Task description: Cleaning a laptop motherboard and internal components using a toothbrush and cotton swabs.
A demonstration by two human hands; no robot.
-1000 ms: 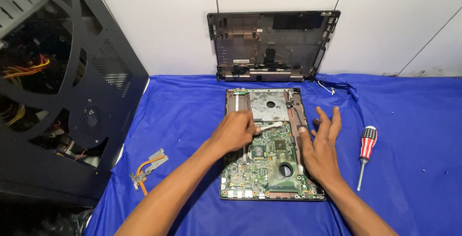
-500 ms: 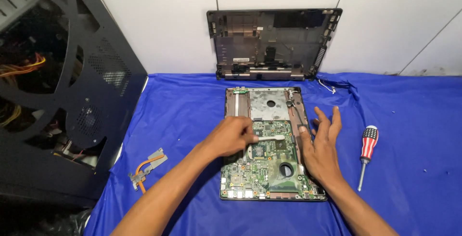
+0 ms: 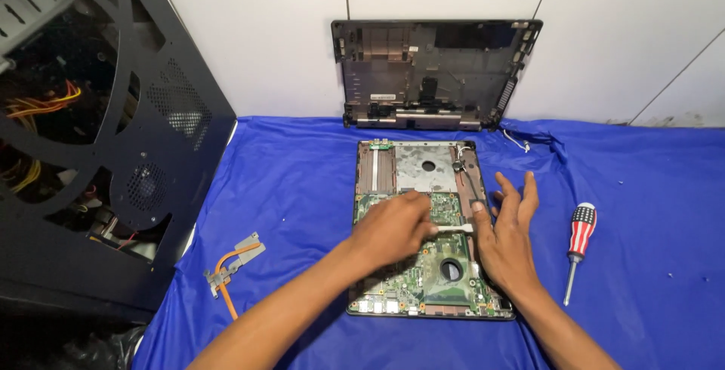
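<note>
**Hands at work on a stripped laptop**

Head view: laptop base, an open black plastic tray (image 3: 483,311) carrying a green circuit board (image 3: 445,260), lies flat on the blue cloth (image 3: 302,181) in front of me, its far end showing a bare grey metal plate (image 3: 427,168). My left hand (image 3: 394,226) rests on the middle of the board with the fingers curled in, pinching one end of a thin white strip (image 3: 455,229) that runs across the board toward my other hand. My right hand (image 3: 507,235) sits at the right edge of the base, palm down, fingers spread and lifted loosely; its thumb touches the far end of the white strip, and it has hold of nothing I can make out. A black cable (image 3: 470,181) runs down the right side of the base, just above that hand.

To the right, apart from the base, a screwdriver with a striped red, white and blue handle (image 3: 579,248) lies on the cloth, tip toward me. To the left lies a copper heat pipe with grey metal plates (image 3: 232,263). A black laptop bottom cover (image 3: 434,75) leans upright against the white tiled wall (image 3: 257,45) behind the base. A black perforated metal computer case (image 3: 143,151) with orange and yellow wires (image 3: 45,106) inside stands at the far left.
</note>
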